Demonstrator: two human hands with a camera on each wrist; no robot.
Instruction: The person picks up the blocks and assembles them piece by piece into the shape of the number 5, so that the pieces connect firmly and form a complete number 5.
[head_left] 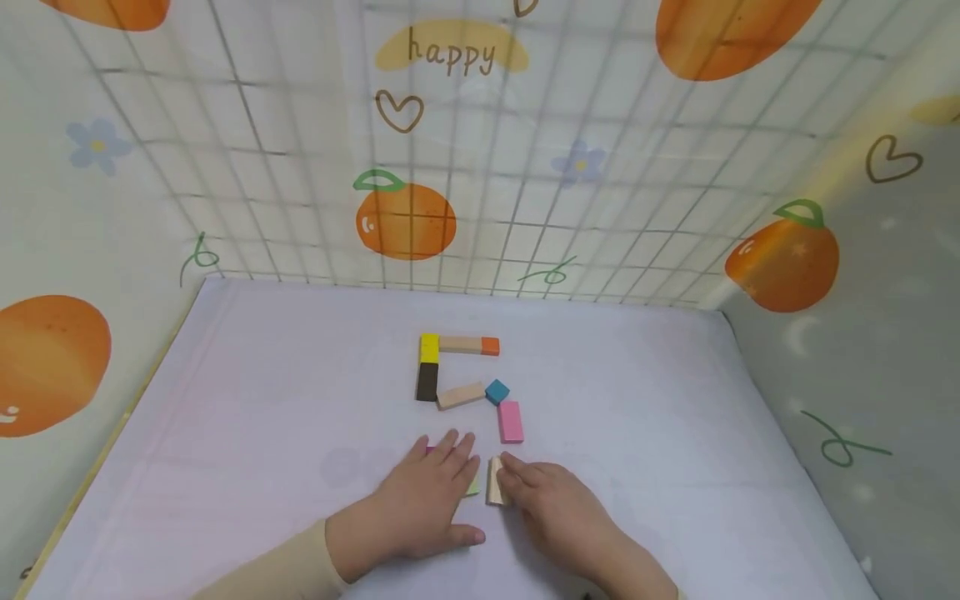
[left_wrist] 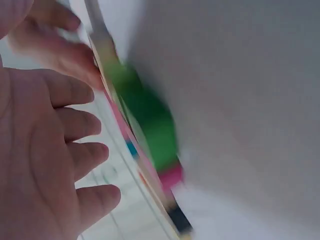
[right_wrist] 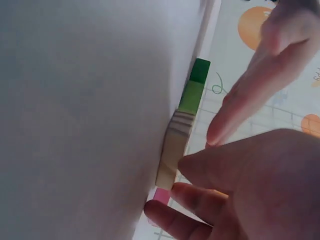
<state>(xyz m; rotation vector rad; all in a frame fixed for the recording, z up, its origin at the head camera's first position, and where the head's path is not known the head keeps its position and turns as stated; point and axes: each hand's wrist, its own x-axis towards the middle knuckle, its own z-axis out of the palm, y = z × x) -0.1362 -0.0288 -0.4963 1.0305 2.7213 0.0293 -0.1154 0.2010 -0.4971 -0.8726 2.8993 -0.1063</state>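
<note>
The left hand (head_left: 422, 508) is spread above a light-green wooden block (head_left: 472, 488), and the right hand (head_left: 561, 510) touches, perhaps pinches, I cannot tell, a pale plain wooden block (head_left: 495, 483) beside it on the white tabletop (head_left: 262, 400), where overpushing leftward could knock both askew.

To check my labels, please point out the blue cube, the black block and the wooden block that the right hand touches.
Blue cube (head_left: 497, 391): head view, top face.
Black block (head_left: 427, 381): head view, top face.
Wooden block (right_wrist: 171, 151): right wrist view, middle of long side.
</note>
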